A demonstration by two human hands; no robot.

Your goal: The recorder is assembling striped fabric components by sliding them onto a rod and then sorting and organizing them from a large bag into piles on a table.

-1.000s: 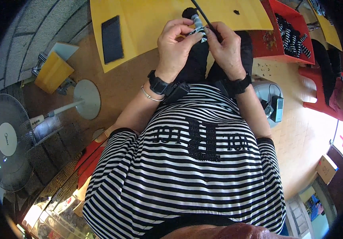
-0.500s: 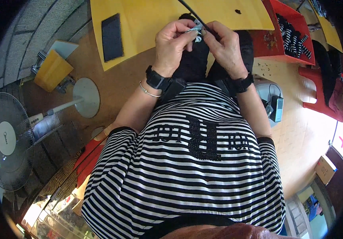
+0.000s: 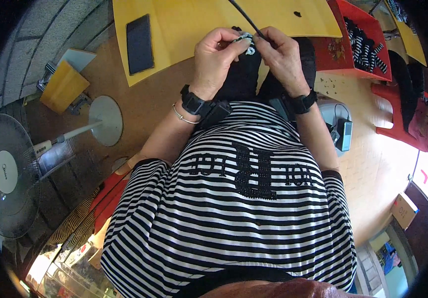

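Black and white, the small striped piece (image 3: 245,41) sits pinched between both hands, close over the near edge of the yellow table (image 3: 194,30). The left hand (image 3: 217,59) is curled nearly closed, with its thumb and fingertips squeezing the left side of the piece. The right hand (image 3: 283,55) is curled the same way and squeezes the right side. The two hands almost touch each other. Much of the piece is hidden by the fingers, so which way it points cannot be told.

A thin black cord (image 3: 246,19) runs from the hands up and to the left across the table. Its long line slants away from the person. Dark cloth (image 3: 241,77) hangs down below the hands, toward the striped shirt.

A red bin (image 3: 340,49) stands just to the right of the table. It holds a pile of black and white striped pieces (image 3: 368,47).

A flat black phone (image 3: 139,43) lies on the left part of the table, well apart from the hands. A grey fan (image 3: 8,174) stands on the floor far to the left.
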